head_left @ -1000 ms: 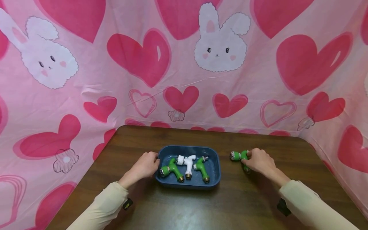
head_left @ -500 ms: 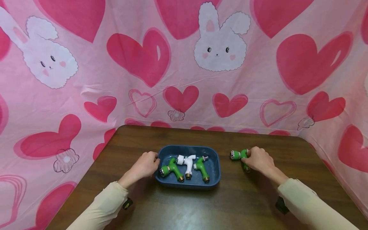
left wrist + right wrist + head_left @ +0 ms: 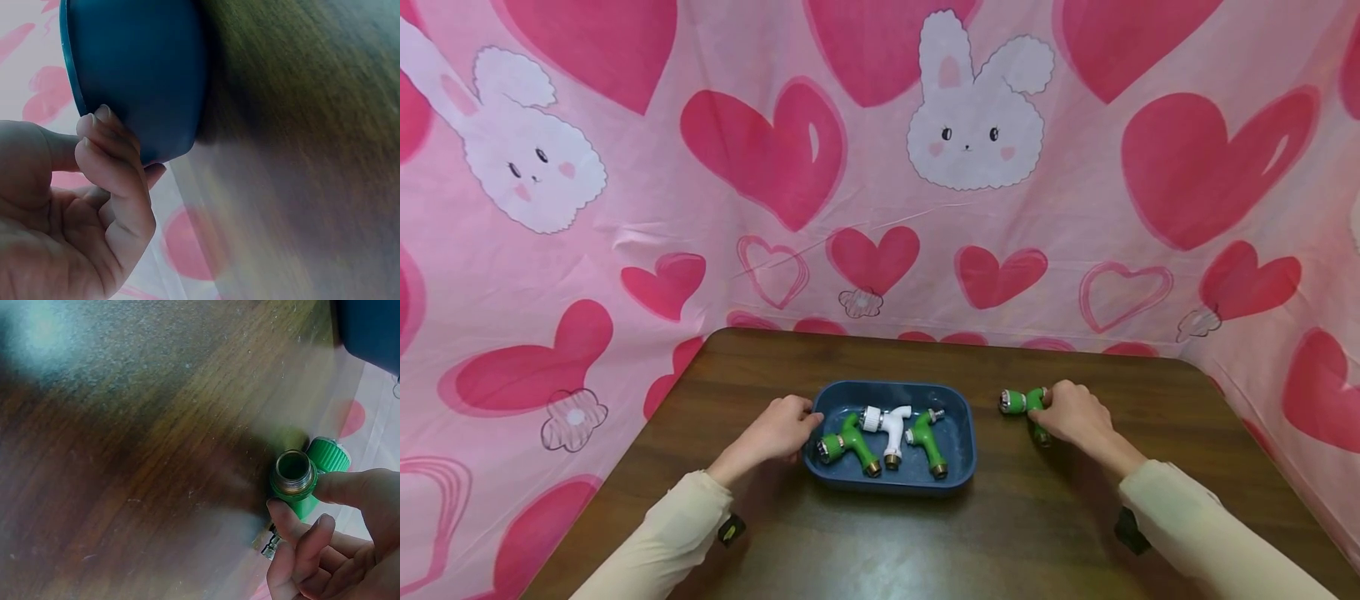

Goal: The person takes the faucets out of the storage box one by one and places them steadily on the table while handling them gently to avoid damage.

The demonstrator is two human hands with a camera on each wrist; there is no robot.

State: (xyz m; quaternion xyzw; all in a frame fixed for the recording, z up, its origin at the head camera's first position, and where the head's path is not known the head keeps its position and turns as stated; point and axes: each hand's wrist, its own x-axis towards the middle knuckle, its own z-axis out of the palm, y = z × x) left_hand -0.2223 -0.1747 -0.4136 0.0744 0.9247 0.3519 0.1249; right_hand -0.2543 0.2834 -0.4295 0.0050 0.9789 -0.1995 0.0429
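Note:
A blue plastic basin [image 3: 891,483] stands on the table. Inside it lie a green faucet [image 3: 852,442] at the left, a white faucet [image 3: 892,429] in the middle and a second green faucet [image 3: 930,446] at the right. My left hand [image 3: 778,427] grips the basin's left end, thumb at the rim and fingers curled against the outer wall [image 3: 140,69]. To the right of the basin, my right hand [image 3: 1078,417] pinches another green faucet [image 3: 1015,403] between thumb and fingers. Its brass threaded end [image 3: 294,474] faces the right wrist camera; the palm covers part of its body in the head view.
The brown wooden table [image 3: 925,550] has rounded far corners. A pink cloth [image 3: 880,200] with hearts and rabbits hangs behind it and along both sides. Bare tabletop lies between the basin and the right hand.
My left thumb has shifted slightly further over the basin's rim. My right hand has moved very slightly to the left, still holding the green faucet. The basin and its faucets keep their places.

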